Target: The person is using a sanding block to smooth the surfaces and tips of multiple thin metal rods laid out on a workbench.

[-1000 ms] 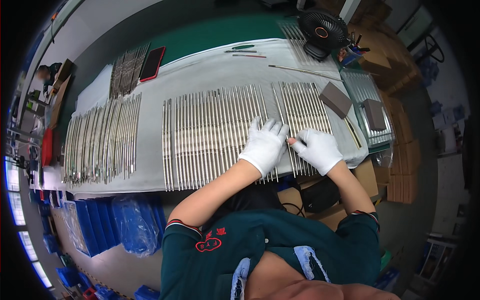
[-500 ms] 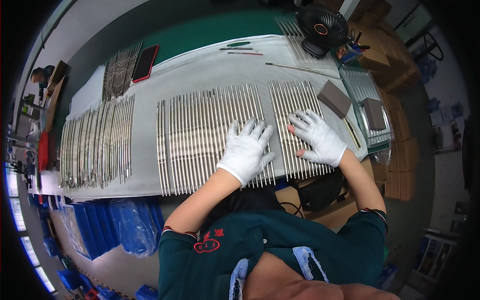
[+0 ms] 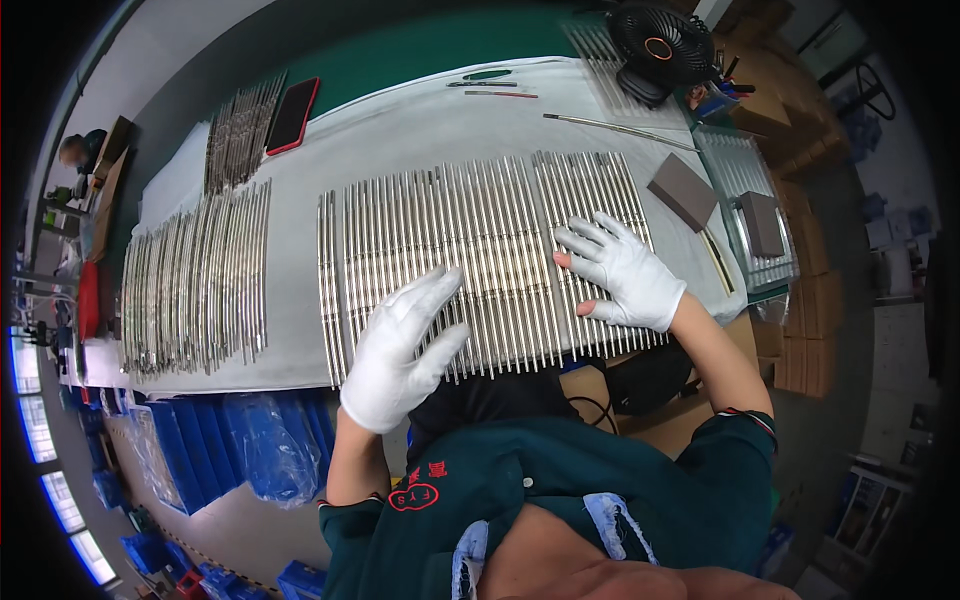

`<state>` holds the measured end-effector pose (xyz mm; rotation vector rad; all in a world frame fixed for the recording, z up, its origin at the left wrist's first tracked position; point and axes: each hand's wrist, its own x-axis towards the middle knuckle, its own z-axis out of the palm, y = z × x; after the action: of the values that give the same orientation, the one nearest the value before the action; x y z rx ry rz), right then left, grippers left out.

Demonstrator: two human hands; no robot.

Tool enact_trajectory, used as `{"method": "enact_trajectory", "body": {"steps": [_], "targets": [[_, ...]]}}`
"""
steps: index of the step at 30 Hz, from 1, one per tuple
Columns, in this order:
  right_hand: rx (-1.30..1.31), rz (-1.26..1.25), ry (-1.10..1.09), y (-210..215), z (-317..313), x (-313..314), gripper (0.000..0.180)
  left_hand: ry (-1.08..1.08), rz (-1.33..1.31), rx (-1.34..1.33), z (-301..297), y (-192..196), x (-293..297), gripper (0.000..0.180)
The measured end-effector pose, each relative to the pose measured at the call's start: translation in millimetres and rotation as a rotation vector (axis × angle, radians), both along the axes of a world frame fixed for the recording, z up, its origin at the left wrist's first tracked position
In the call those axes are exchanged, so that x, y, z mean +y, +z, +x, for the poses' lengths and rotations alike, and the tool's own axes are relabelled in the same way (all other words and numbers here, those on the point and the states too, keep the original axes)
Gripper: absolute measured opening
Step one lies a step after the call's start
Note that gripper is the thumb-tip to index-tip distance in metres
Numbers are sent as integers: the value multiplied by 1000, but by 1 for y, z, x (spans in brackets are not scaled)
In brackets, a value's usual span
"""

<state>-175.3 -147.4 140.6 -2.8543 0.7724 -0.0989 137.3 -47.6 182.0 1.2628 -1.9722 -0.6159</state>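
Slim silvery metal rods (image 3: 440, 220) lie side by side in a wide row on the white cloth. Close to their right end is a narrower group of the same rods (image 3: 590, 185). My right hand (image 3: 635, 280) rests spread on that narrower group; its white glove leaves the thumb tip and one fingertip bare. My left hand (image 3: 400, 350), also in a white glove, hovers at the near left part of the wide row, fingers stretched and thumb apart. It holds nothing. Whether it touches the rods, I cannot tell.
More rods (image 3: 195, 290) lie at the left, with darker rods (image 3: 245, 135) behind them beside a red-edged phone (image 3: 292, 115). A grey block (image 3: 685, 190), a single long rod (image 3: 620, 130) and a black fan (image 3: 660, 50) are at the right. Blue bins (image 3: 200, 450) stand below the table edge.
My left hand has moved left and nearer, off the right part of the wide row. My right hand and the narrower group have shifted slightly left, shrinking the gap between groups.
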Motion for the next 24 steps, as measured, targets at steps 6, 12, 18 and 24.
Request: {"method": "enact_trajectory", "body": {"steps": [6,12,18,24], "targets": [[-40,-42,-8,-1,-22,-6,66,-863,-664,904,35,96,62,28],[-6,-55,-31,4,-20,-1,67,-1148,-377,849,35,112,66,34],[18,-27,14,2,-2,-2,70,-2264,16,150,10,154,28,38],[-4,-34,12,2,-1,-1,67,-730,-535,615,39,104,88,28]]}}
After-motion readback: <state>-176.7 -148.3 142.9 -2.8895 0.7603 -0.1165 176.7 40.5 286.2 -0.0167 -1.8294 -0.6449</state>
